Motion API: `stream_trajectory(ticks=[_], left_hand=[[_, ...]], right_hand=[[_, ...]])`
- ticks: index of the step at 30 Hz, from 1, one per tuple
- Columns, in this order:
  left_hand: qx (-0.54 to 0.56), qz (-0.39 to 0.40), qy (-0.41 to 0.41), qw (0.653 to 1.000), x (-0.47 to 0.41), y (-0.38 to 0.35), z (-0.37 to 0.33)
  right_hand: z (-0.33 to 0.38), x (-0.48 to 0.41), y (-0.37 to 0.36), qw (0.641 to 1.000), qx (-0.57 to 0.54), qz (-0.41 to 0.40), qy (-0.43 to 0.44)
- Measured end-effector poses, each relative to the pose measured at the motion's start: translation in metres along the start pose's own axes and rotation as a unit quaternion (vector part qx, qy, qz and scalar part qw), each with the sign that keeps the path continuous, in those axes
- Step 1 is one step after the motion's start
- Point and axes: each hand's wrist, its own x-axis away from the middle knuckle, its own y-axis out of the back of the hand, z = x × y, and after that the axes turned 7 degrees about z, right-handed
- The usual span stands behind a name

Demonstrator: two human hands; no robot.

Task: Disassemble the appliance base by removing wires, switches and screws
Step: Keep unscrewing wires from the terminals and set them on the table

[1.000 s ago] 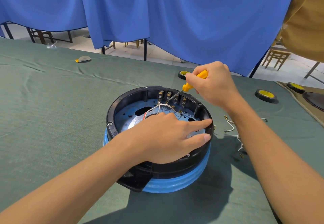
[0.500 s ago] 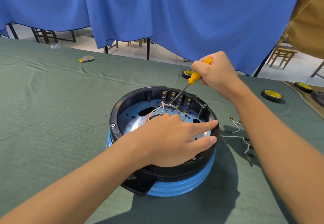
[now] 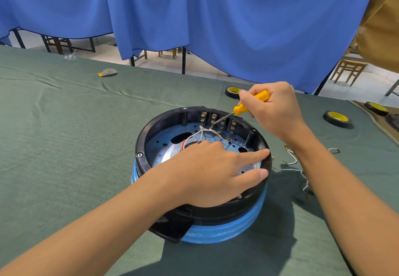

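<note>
Steadies round black plastic appliance base point(image 3: 216, 213), mid green cloth table point(image 3: 64, 135), with left hand point(image 3: 207, 172) flat across rim, fingers straight. Grips yellow-handled screwdriver point(image 3: 240, 109) in curled right hand point(image 3: 276, 111); angles tip into brass switch terminals point(image 3: 213, 118) at far wall, probably freeing white wires point(image 3: 194, 135).

table point(image 3: 64, 146): green cloth | appliance base point(image 3: 216, 230) centre | loose wires point(image 3: 290, 163) beside base | tape rolls point(image 3: 337, 119) far right | small disc point(image 3: 107, 72) far left

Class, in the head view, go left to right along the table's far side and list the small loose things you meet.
Clear crumpled scrap → small grey-and-yellow disc → black tape roll with a yellow core → second such roll → third such roll, far right.
</note>
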Motion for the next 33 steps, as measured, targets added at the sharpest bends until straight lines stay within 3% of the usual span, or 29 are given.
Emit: stream_trajectory(ticks=[18,27,33], left_hand=[[-0.011,0.000,0.003,1.000,0.000,0.000,-0.002],[-0.007,0.005,0.001,1.000,0.001,-0.001,0.000],[-0.007,-0.002,-0.002,1.000,0.000,-0.002,0.001]], right_hand=[[0.009,-0.048,0.017,0.981,0.004,0.196,0.008],[-0.016,-0.056,0.009,0.975,-0.121,0.152,-0.106],[-0.012,-0.042,0.010,0.985,-0.086,0.113,-0.095]])
